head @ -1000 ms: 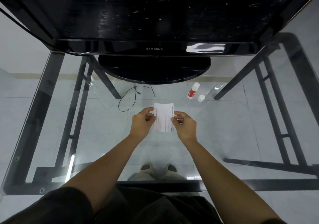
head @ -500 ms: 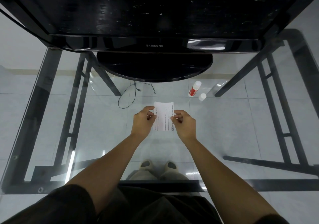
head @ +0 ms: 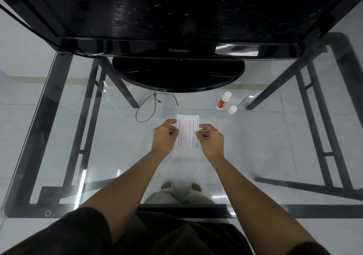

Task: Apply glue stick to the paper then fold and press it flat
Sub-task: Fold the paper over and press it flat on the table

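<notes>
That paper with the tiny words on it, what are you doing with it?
A person is holding a small printed paper over a glass table, pinching its left edge with the left hand and its right edge with the right hand. The glue stick lies uncapped further back to the right, with its white cap beside it. Neither hand is touching the glue. A black monitor stands behind.

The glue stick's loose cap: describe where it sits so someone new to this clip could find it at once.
Start at the monitor's round black base on the glass table and look toward its right end. There the red and white glue stick lies uncapped. The cap stands just right of its near end: a small, plain white cylinder with no red label, beyond the right hand.
</notes>
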Tool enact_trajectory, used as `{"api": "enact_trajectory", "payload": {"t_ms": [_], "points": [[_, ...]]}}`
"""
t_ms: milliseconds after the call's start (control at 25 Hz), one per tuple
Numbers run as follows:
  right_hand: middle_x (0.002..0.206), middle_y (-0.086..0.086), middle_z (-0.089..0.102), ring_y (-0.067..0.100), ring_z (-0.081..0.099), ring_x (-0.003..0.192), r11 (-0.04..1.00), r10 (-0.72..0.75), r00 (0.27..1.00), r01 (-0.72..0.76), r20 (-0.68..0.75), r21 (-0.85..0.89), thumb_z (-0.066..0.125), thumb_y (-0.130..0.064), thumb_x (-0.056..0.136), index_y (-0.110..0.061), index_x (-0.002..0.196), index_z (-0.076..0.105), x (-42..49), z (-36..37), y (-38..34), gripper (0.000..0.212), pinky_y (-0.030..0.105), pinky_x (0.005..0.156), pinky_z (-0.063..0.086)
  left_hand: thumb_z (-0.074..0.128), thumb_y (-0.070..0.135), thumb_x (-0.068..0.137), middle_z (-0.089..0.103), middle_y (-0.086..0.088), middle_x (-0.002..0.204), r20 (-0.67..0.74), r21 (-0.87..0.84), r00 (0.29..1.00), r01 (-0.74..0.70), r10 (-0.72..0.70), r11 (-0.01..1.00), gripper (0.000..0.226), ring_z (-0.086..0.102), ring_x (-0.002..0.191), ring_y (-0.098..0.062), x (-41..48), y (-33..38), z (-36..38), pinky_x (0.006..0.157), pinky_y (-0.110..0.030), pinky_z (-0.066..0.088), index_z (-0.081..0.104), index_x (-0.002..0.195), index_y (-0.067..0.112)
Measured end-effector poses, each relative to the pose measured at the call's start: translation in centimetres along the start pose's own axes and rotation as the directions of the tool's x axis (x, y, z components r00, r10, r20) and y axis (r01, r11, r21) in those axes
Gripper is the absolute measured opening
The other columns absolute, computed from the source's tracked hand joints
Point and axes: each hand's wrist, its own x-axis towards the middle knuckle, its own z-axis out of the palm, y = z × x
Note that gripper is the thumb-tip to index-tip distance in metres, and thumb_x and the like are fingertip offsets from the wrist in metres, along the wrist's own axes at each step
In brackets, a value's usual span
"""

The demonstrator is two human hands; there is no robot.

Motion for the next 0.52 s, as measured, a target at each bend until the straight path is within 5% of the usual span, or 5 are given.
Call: {"api": "enact_trajectory", "payload": {"t_ms": [80,280,520], "points": [[0.119,0.009,0.065,0.025,0.066,0.091,1.0,0.0,1.0,0.0,-0.002,-0.004,0.064,-0.021,0.086,-0.012,0.115,0.058,0.02,0.02,-0.02,0.032,0.014,0.064,0.046,0.056,0.012,0.09,0.067,-0.01,0.102,0.001,0.003,1.0,0.016,-0.016,1.0,0.031,0.059,0.077,-0.015,0.0,0.15,-0.07,0.074,-0.029,0.055,0.053,0.121,0.011],[0.117,0.009,0.066,0.024,0.067,0.09,1.0,0.0,1.0,0.0,-0.006,-0.02,0.064,-0.02,0.085,-0.011,0.115,0.058,0.0,0.05,-0.12,0.032,0.017,0.068,0.047,0.055,0.011,0.09,0.067,-0.01,0.1,0.002,0.01,1.0,0.007,-0.007,1.0,0.031,0.063,0.079,-0.017,0.05,0.28,-0.13,0.063,-0.017,0.051,0.054,0.121,0.009],[0.117,0.009,0.066,0.024,0.067,0.091,0.999,-0.001,1.0,0.0,-0.005,-0.033,0.065,-0.02,0.085,-0.011,0.116,0.058,-0.06,0.02,-0.32,0.033,0.023,0.073,0.052,0.054,0.01,0.09,0.065,-0.01,0.101,0.001,0.022,1.0,0.009,-0.009,1.0,0.032,0.062,0.081,-0.018,-0.01,0.17,-0.1,0.068,-0.023,0.052,0.055,0.122,0.008]]}}
